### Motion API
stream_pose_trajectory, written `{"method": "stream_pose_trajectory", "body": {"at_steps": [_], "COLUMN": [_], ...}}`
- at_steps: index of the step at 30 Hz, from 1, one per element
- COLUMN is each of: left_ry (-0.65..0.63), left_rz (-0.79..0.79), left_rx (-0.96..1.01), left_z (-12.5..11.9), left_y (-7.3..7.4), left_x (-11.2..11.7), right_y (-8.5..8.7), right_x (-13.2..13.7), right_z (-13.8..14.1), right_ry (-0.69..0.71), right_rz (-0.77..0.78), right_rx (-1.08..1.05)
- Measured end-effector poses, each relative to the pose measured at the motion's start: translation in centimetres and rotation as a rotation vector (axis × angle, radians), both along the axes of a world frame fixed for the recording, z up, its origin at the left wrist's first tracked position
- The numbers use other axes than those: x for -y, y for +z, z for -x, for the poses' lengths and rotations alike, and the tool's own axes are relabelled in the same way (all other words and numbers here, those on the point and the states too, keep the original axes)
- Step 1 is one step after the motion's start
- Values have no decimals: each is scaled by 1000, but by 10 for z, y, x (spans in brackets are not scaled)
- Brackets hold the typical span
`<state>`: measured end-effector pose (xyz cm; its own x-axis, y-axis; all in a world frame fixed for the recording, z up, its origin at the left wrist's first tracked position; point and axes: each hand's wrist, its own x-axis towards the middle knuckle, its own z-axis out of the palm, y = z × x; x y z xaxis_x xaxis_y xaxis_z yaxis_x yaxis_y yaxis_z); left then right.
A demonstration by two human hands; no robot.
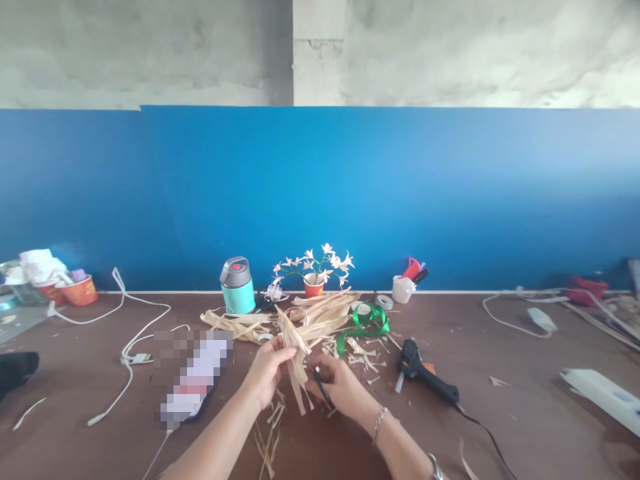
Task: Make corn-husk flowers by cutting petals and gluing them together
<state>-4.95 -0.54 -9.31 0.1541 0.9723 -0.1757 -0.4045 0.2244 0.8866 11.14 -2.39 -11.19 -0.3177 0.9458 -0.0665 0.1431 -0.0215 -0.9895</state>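
Note:
My left hand [270, 372] is closed on a pale dried corn husk [289, 333], which stands up above the fingers and hangs down in split strips below them. Close on its right, my right hand [343, 387] grips scissors [324, 390] with black handles. The blades point up at the husk; whether they touch it I cannot tell. More husks [320, 313] lie in a loose pile just beyond my hands. Narrow offcuts [270, 443] are scattered below the left hand, and a curled green ribbon [370, 321] rests at the pile's right side.
A black glue gun [425, 377] lies right of my hands, its cord trailing forward. A phone [197, 377], partly blurred out, lies left. Behind stand a turquoise flask [237, 287], a red cup [314, 288] of white flowers, tape [384, 303] and a white pen cup [403, 289]. A blue partition [350, 180] closes the back.

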Motion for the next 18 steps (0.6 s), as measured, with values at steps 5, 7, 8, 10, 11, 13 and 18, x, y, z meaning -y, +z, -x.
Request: {"method": "stream_pose_trajectory", "body": {"at_steps": [5, 7, 8, 10, 11, 13, 18], "left_ry": [-27, -31, -33, -40, -44, -47, -33], "left_rz": [30, 41, 44, 44, 43, 46, 55], "left_rx": [42, 52, 56, 66, 72, 83, 96], "left_z": [-1, -2, -2, -2, -2, -2, -2], "left_y": [-1, -2, -3, -4, -4, -4, -3], "left_x": [0, 0, 0, 0, 0, 0, 0], "right_y": [-5, -5, -4, -3, -3, -3, -4], "right_x": [-1, -1, -1, -1, -1, -1, 0], "right_z": [0, 0, 1, 1, 1, 2, 1], "right_ry": [3, -8, -11, -13, -13, -10, 7], "right_rz": [-26, -30, -29, -17, -10, -8, -25], "right_rx": [-51, -50, -49, -39, -35, -36, -59]}}
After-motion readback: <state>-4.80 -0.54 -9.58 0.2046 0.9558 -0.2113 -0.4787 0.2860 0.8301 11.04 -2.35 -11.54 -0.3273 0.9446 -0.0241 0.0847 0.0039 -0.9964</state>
